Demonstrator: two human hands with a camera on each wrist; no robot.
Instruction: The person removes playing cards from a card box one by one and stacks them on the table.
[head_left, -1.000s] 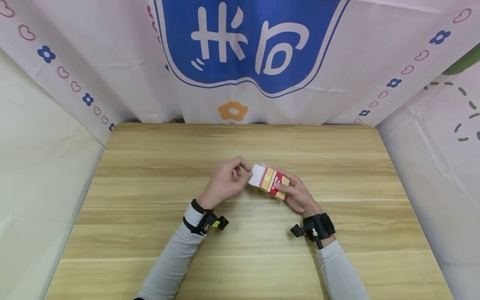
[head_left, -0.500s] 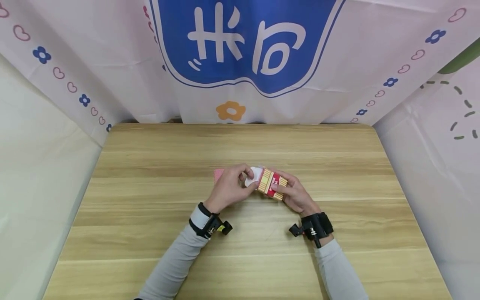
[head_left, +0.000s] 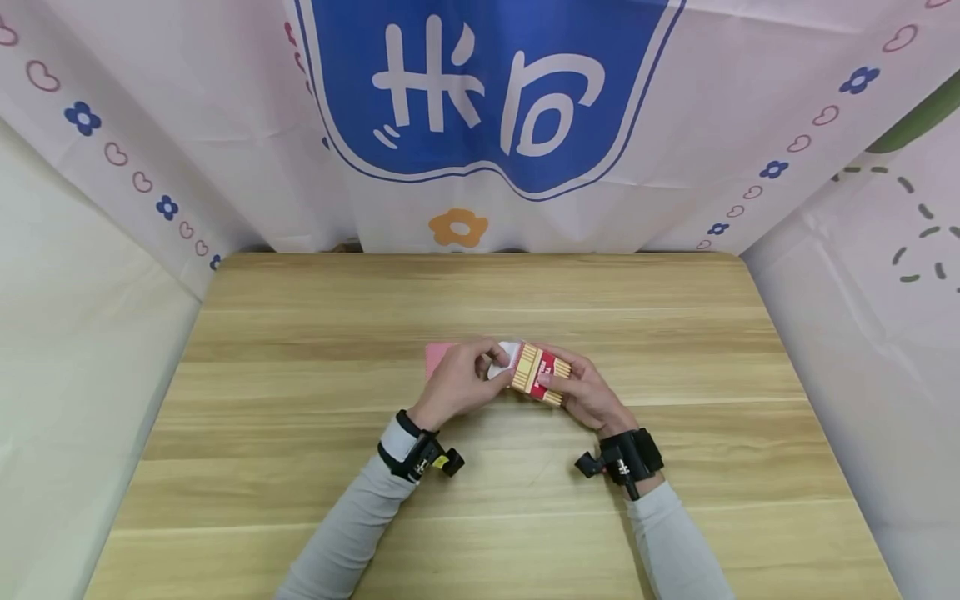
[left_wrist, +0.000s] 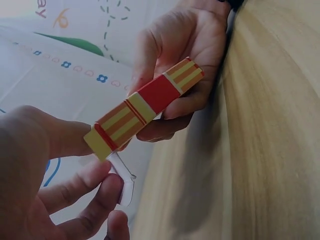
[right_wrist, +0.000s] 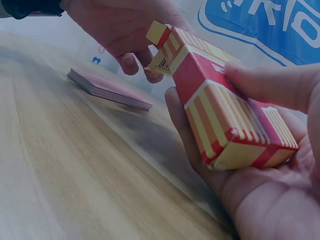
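Observation:
My right hand [head_left: 594, 398] grips a small card box [head_left: 537, 375] with yellow stripes and a red band, thumb across its front. The box is tilted, its opened end toward my left hand [head_left: 456, 380]. There a white-lined lid flap [left_wrist: 127, 189] stands out, and the left thumb and fingers pinch around it. In the right wrist view a small yellow side flap [right_wrist: 158, 33] also sticks out. A stack of playing cards [right_wrist: 110, 91] with pink-patterned backs lies on the table, partly hidden behind my left hand in the head view.
The wooden table [head_left: 360, 308] ends at a white printed curtain [head_left: 630, 208] along the back. Pale sheets [head_left: 97, 350] hang at both sides. Each wrist wears a black camera strap [head_left: 632, 457].
My left hand has moved right and taken hold of the flap, uncovering the pink card stack to its left. My right hand has kept its grip on the box.

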